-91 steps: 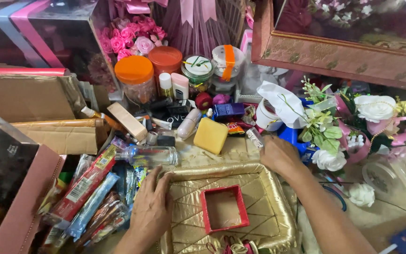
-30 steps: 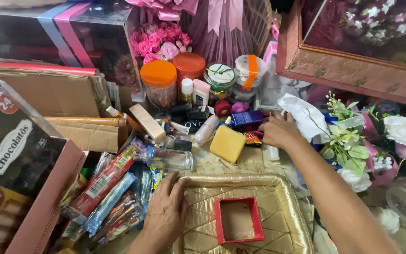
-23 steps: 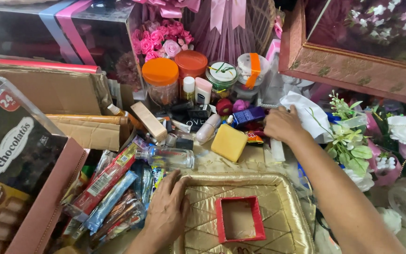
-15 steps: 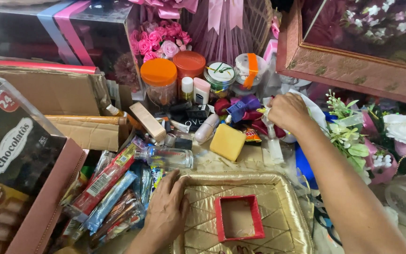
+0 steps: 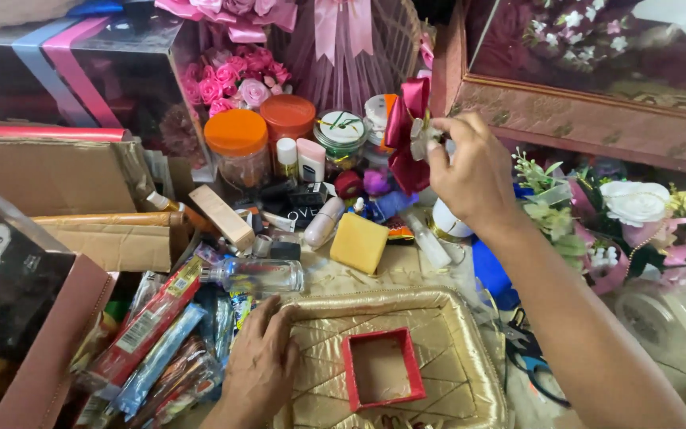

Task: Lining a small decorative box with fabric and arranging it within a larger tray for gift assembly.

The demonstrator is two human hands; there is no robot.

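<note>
My right hand (image 5: 472,168) is raised over the clutter and pinches a dark red ribbon bow (image 5: 406,135) by a small pale piece at its side. The bow hangs in the air in front of the jars. My left hand (image 5: 260,365) lies flat on the left edge of a gold quilted tray (image 5: 454,357). A small empty red square box (image 5: 379,368) sits in the tray's middle. A yellow block (image 5: 360,242) lies just beyond the tray.
Two jars with orange lids (image 5: 236,147), small bottles and a clear bottle (image 5: 256,276) crowd the middle. Wrapped sweets (image 5: 152,342) lie left, beside cardboard boxes (image 5: 49,175). Artificial flowers (image 5: 637,206) stand right, a framed box (image 5: 589,119) behind.
My right hand reached into the pile of small things, took the red ribbon bow and lifted it up. My left hand stayed on the tray's edge.
</note>
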